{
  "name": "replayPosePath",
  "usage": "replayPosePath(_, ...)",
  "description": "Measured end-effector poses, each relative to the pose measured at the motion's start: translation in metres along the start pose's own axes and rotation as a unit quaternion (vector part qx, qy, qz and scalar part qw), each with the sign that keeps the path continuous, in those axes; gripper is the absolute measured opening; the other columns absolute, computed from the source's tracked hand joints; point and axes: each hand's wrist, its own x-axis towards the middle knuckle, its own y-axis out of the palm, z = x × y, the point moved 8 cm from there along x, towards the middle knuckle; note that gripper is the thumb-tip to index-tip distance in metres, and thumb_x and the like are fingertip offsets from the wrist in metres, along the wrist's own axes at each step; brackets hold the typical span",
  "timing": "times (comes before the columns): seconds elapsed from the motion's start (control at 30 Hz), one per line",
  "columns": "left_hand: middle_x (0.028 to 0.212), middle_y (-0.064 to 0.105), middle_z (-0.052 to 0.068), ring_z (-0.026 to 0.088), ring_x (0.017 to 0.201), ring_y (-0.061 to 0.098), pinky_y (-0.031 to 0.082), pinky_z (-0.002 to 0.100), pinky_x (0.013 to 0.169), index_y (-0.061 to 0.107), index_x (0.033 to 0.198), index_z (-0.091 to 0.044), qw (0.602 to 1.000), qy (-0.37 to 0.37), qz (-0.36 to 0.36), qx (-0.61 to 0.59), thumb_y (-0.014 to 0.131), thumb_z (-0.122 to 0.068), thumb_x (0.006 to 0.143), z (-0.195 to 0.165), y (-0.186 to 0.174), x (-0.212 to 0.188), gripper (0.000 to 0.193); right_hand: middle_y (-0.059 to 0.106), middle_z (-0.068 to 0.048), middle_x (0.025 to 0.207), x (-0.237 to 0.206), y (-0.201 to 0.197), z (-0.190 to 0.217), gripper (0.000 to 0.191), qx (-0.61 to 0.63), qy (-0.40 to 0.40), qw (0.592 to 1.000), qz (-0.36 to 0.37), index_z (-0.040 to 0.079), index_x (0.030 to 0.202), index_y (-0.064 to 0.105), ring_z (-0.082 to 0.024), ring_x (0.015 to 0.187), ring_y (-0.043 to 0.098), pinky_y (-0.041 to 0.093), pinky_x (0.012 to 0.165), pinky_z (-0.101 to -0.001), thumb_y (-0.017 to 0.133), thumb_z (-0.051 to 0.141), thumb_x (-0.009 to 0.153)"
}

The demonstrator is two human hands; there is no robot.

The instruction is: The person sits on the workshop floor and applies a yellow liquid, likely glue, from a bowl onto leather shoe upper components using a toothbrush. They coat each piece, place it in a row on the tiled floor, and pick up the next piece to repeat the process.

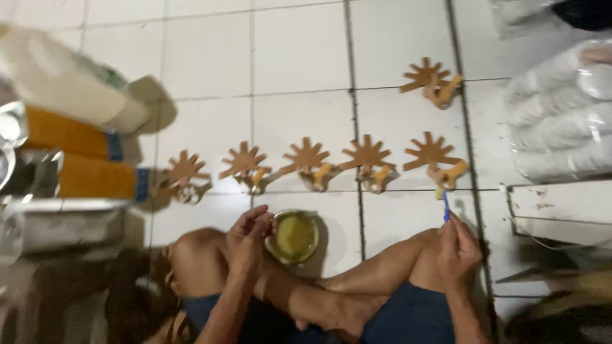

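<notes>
The white tiled floor [299, 57] fills most of the head view, crossed by dark grout lines, and the person sits on it cross-legged with bare knees and dark blue shorts at the lower edge. To the right lies a heap of white goods wrapped in clear plastic [561, 114]; to the left stand orange boxes [83, 159] with blue ends, a pale tilted bag [57, 76] above them and a grey metal tray [64, 220] below. Across the middle of the floor runs a row of five brown sun-shaped cutouts [306, 156], each a half disc with rays fixed to a small yellowish clip-like piece, and a sixth cutout [426, 75] lies apart, farther up and to the right. Just before the knees, touching the floor between the two hands, sits a small round bowl [294, 237] of yellowish liquid. The left hand [250, 237] rests at the bowl's left rim with its fingers curled and pinched together at the edge — whether something small is caught between the fingertips cannot be told. The right hand [456, 245] is raised over the right knee, closed in a pinch around a thin blue stick [445, 207] held upright, its yellowish tip just below the clip of the rightmost cutout in the row [433, 156] — near it, contact not clear.
</notes>
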Motion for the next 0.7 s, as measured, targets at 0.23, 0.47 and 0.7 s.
replayPosePath(0.23, 0.091, 0.072, 0.006, 0.011, 0.076, 0.066, 0.054, 0.023, 0.064, 0.071, 0.117, 0.000, 0.984, 0.071, -0.160, -0.022, 0.064, -0.010, 0.099, -0.060, -0.208, -0.073, 0.022, 0.066, -0.006, 0.092, -0.076, 0.149, 0.088, 0.027, 0.055, -0.005, 0.962, 0.266, -0.003, 0.127, 0.070, -0.010, 0.076, 0.055, 0.045, 0.067, -0.0253, 0.062, 0.010, 0.105)
replayPosePath(0.47, 0.093, 0.075, 0.010, 0.015, 0.079, 0.065, 0.054, 0.029, 0.071, 0.073, 0.120, 0.002, 0.942, 0.141, -0.250, 0.174, 0.067, -0.014, 0.099, -0.084, -0.319, -0.128, 0.027, 0.068, -0.006, 0.089, -0.137, 0.220, 0.144, 0.027, 0.002, -0.022, 0.926, 0.378, 0.000, 0.126, 0.072, -0.011, 0.074, 0.058, 0.048, 0.066, -0.0265, 0.064, 0.012, 0.104)
replayPosePath(0.7, 0.113, 0.072, 0.021, 0.039, 0.104, 0.069, 0.054, 0.044, 0.089, 0.071, 0.117, -0.002, 0.842, 0.182, -0.181, 0.475, 0.067, -0.013, 0.091, -0.089, -0.324, -0.118, 0.028, 0.070, -0.006, 0.091, -0.140, 0.202, 0.140, 0.028, -0.043, -0.009, 0.934, 0.354, 0.000, 0.127, 0.073, -0.011, 0.076, 0.058, 0.047, 0.067, -0.0249, 0.063, 0.016, 0.105)
